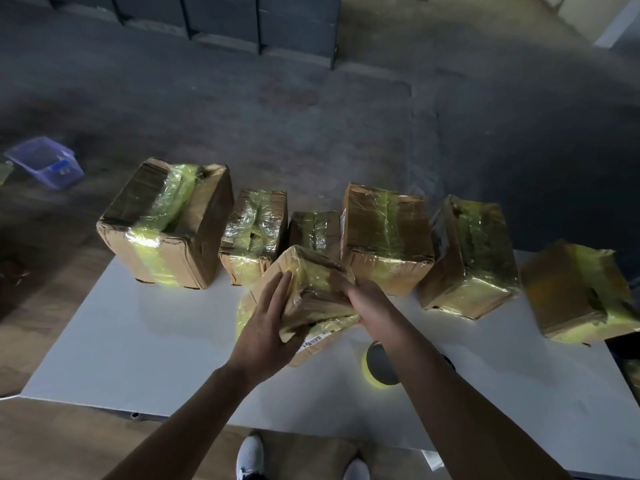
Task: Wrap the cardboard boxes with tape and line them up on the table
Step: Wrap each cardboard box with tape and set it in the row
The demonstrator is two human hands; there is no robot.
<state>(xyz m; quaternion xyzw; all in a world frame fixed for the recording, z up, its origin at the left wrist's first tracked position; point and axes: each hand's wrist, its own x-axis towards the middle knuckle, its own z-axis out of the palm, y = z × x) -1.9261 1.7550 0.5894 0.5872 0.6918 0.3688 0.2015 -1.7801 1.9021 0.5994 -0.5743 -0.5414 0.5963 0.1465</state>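
Left hand (266, 327), fingers straight, presses flat on the left face of a small brown cardboard box wrapped in yellow-green tape (311, 292). Right hand (367, 299) curls over the box's right edge, gripping it. The box is held tilted over the middle of the white table (138, 341). Behind the box, a row of six taped cardboard boxes (384, 237) lines the far edge. A yellow tape roll (381, 370) lies just right of the box, nearer the front edge. Left of the box, open tabletop runs to the table's edge.

Left hand (266, 320) flat and straight-fingered, right hand (363, 296) curled in a grip, both arms (194, 410) outstretched.
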